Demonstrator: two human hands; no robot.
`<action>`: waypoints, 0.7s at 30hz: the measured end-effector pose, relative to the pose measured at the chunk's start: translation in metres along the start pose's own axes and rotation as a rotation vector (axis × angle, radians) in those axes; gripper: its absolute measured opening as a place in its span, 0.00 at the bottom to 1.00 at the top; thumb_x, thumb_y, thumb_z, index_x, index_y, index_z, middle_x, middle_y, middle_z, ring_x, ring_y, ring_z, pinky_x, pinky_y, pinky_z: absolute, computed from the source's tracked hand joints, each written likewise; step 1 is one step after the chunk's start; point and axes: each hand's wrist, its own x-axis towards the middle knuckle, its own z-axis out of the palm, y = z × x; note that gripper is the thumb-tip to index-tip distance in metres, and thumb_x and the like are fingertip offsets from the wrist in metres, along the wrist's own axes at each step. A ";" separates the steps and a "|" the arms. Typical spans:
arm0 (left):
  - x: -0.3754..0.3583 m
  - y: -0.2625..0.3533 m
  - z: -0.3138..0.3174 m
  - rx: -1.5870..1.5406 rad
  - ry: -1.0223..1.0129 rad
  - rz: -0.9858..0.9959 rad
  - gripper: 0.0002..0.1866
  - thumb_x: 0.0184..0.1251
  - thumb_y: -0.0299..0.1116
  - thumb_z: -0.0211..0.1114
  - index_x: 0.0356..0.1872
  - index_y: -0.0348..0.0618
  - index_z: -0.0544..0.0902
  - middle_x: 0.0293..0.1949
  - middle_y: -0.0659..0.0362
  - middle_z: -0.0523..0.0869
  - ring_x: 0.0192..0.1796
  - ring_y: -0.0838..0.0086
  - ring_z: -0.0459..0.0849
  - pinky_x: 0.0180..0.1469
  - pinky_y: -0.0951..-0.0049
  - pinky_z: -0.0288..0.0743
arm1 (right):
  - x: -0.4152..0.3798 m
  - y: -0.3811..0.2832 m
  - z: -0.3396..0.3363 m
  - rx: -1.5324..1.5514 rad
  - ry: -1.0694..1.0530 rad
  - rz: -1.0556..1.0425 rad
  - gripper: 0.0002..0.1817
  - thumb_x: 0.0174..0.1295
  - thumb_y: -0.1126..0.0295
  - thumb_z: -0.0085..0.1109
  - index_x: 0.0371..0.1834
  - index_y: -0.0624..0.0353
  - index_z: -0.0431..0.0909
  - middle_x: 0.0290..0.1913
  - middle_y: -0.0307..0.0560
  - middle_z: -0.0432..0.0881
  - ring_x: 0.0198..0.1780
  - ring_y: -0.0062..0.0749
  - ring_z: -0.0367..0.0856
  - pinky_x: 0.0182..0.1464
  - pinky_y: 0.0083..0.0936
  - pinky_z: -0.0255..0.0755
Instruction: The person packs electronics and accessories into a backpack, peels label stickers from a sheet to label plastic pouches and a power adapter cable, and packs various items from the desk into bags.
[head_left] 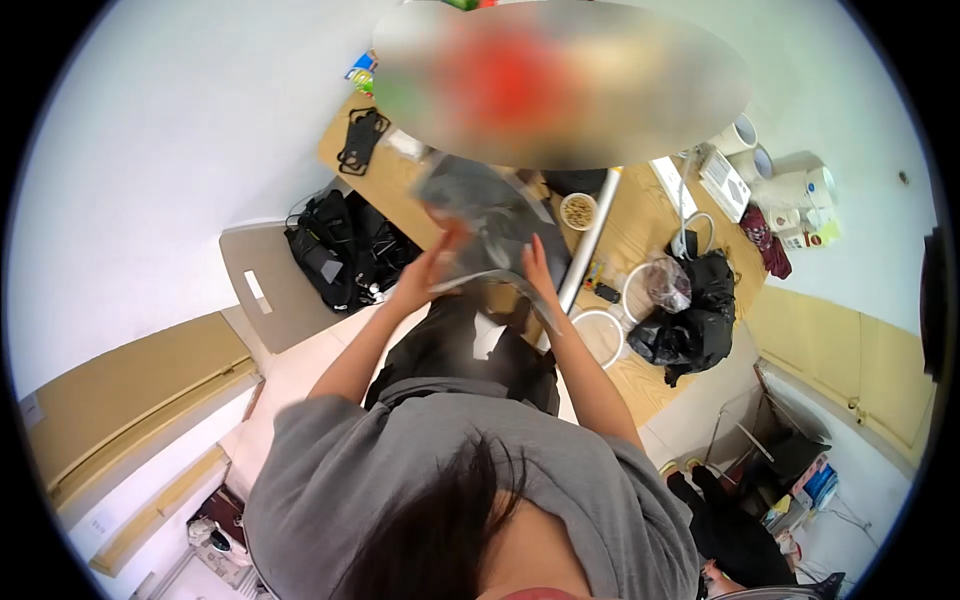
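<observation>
A dark grey, shiny sheet-like piece (pixel 490 215), blurred by motion, spreads over the table edge between my hands. Its pale curved edge runs from my left hand across to my right wrist. My left hand (pixel 430 272) is at the sheet's left side, its fingers smeared by motion, so I cannot tell how it grips. On the other side, my right hand (pixel 538 268) has its fingers stretched upward beside the sheet. A bowl of small tan pieces (pixel 578 211) stands just beyond my right hand.
Right of a white bar (pixel 590 240), the wooden table (pixel 640 385) holds round white-rimmed containers (pixel 598 312) and black plastic bags (pixel 690 325). A black bag (pixel 330 255) rests on a chair (pixel 252 300) at left. The far table area is blurred out. A person in black (pixel 730 530) is behind, lower right.
</observation>
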 end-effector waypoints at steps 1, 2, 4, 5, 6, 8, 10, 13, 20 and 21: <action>0.007 -0.021 0.009 -0.031 0.019 -0.014 0.43 0.45 0.25 0.71 0.67 0.47 0.62 0.58 0.47 0.75 0.59 0.56 0.75 0.58 0.67 0.69 | -0.011 -0.003 0.004 0.066 0.011 0.131 0.34 0.63 0.61 0.53 0.68 0.64 0.52 0.65 0.58 0.63 0.63 0.47 0.65 0.65 0.33 0.58; 0.012 -0.027 0.011 0.014 -0.018 -0.045 0.38 0.46 0.21 0.68 0.64 0.47 0.67 0.53 0.48 0.78 0.56 0.56 0.77 0.56 0.67 0.71 | -0.014 -0.013 0.010 0.159 0.011 0.253 0.33 0.64 0.60 0.52 0.68 0.63 0.53 0.65 0.57 0.63 0.64 0.46 0.65 0.65 0.33 0.58; 0.024 -0.045 0.012 -0.012 -0.060 0.107 0.32 0.48 0.19 0.64 0.60 0.49 0.72 0.56 0.49 0.77 0.56 0.57 0.76 0.56 0.66 0.70 | -0.011 -0.045 0.009 0.436 0.073 0.546 0.31 0.65 0.58 0.50 0.67 0.62 0.55 0.65 0.56 0.63 0.64 0.45 0.64 0.65 0.34 0.58; 0.030 -0.049 0.008 0.054 -0.049 0.196 0.30 0.49 0.19 0.63 0.59 0.46 0.73 0.54 0.48 0.77 0.54 0.55 0.77 0.53 0.67 0.72 | -0.005 -0.058 0.011 0.555 0.105 0.640 0.31 0.65 0.57 0.49 0.67 0.61 0.56 0.65 0.55 0.64 0.64 0.44 0.64 0.65 0.35 0.58; 0.033 -0.054 0.001 0.120 -0.039 0.284 0.28 0.49 0.20 0.61 0.57 0.43 0.74 0.53 0.47 0.77 0.52 0.54 0.78 0.50 0.67 0.74 | 0.003 -0.077 0.008 0.694 0.139 0.748 0.30 0.66 0.56 0.48 0.66 0.60 0.57 0.65 0.54 0.64 0.65 0.43 0.63 0.66 0.35 0.58; 0.032 -0.051 -0.032 0.037 0.052 0.014 0.22 0.51 0.20 0.60 0.51 0.40 0.78 0.48 0.47 0.81 0.48 0.55 0.81 0.48 0.68 0.74 | 0.025 -0.109 0.006 0.914 0.185 0.858 0.29 0.66 0.54 0.45 0.66 0.59 0.58 0.65 0.52 0.64 0.65 0.42 0.63 0.66 0.36 0.57; 0.037 -0.070 -0.057 -0.150 0.332 0.070 0.12 0.54 0.20 0.59 0.40 0.38 0.83 0.36 0.50 0.85 0.39 0.60 0.85 0.43 0.70 0.76 | 0.056 -0.145 0.015 1.084 0.169 0.834 0.28 0.67 0.51 0.43 0.65 0.57 0.60 0.65 0.50 0.65 0.66 0.41 0.62 0.66 0.37 0.57; 0.036 -0.059 -0.138 -0.022 0.682 0.166 0.15 0.59 0.26 0.60 0.49 0.41 0.80 0.35 0.49 0.85 0.37 0.58 0.84 0.39 0.69 0.75 | 0.105 -0.212 0.044 1.194 0.063 0.433 0.29 0.68 0.48 0.41 0.65 0.55 0.61 0.66 0.48 0.63 0.67 0.40 0.60 0.67 0.41 0.56; 0.069 -0.114 -0.190 -0.104 1.079 -0.200 0.26 0.67 0.43 0.59 0.25 0.22 0.78 0.18 0.50 0.81 0.22 0.73 0.78 0.27 0.72 0.72 | 0.152 -0.237 0.129 0.568 -0.079 0.350 0.27 0.66 0.50 0.47 0.63 0.53 0.64 0.61 0.45 0.69 0.60 0.32 0.68 0.58 0.31 0.64; 0.071 -0.117 -0.190 -0.089 1.121 -0.251 0.27 0.67 0.44 0.58 0.23 0.21 0.78 0.17 0.51 0.80 0.21 0.76 0.77 0.26 0.73 0.71 | 0.151 -0.229 0.135 0.481 -0.109 0.368 0.26 0.65 0.52 0.49 0.62 0.53 0.65 0.59 0.44 0.70 0.58 0.31 0.69 0.57 0.30 0.64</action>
